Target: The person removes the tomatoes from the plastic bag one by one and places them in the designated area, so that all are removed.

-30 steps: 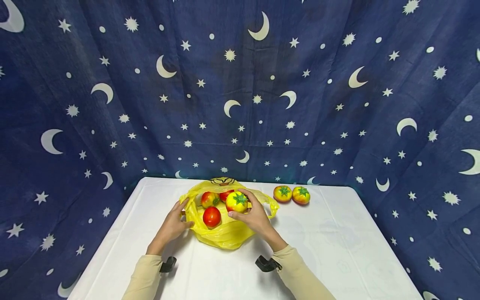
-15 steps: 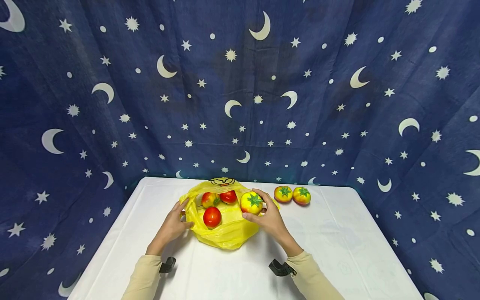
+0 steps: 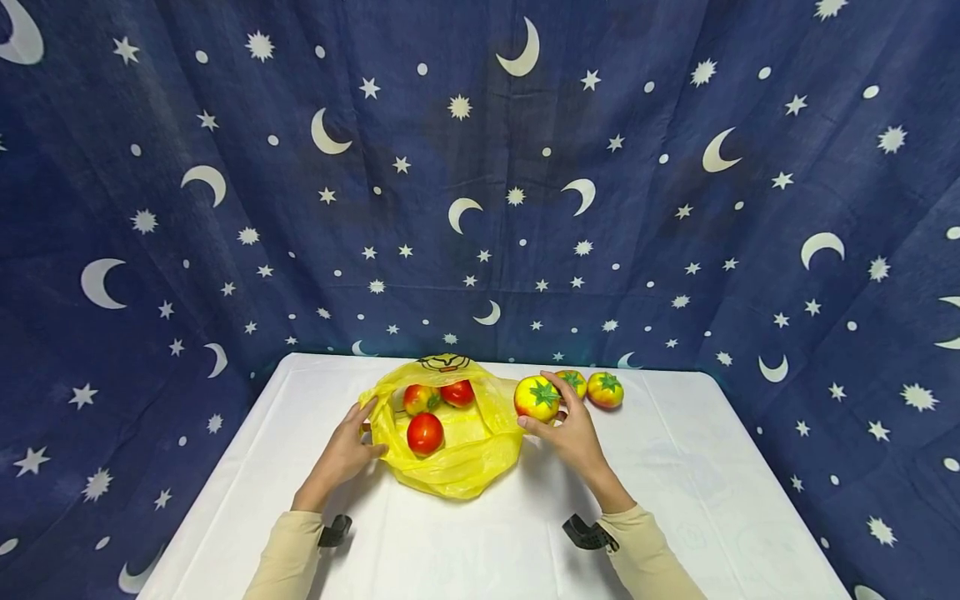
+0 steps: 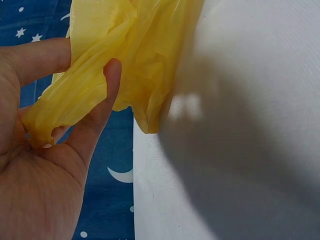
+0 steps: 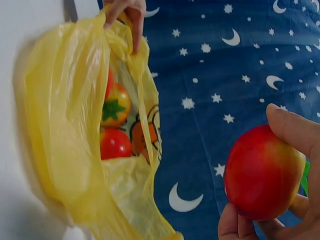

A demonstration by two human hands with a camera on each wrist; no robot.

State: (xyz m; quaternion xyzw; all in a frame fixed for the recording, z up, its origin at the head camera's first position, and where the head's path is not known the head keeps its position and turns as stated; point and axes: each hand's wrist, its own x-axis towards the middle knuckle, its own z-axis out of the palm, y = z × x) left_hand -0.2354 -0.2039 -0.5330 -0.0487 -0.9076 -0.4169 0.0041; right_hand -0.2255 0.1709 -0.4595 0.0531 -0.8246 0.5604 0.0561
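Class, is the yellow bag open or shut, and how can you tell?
The yellow bag is open: it gapes toward the head camera, showing three fruits inside.

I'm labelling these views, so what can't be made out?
Head: lower part of the left loose fruit, behind the right hand.
Left wrist: top of the yellow bag, cut off by the upper edge.
Right wrist: much of the uppermost bagged fruit, behind the bag.

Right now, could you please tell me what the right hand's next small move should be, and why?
Probably lower the held fruit onto the white table, near the two similar fruits: a second ago it was over the yellow bag, and now the right hand holds it past the bag's opening.
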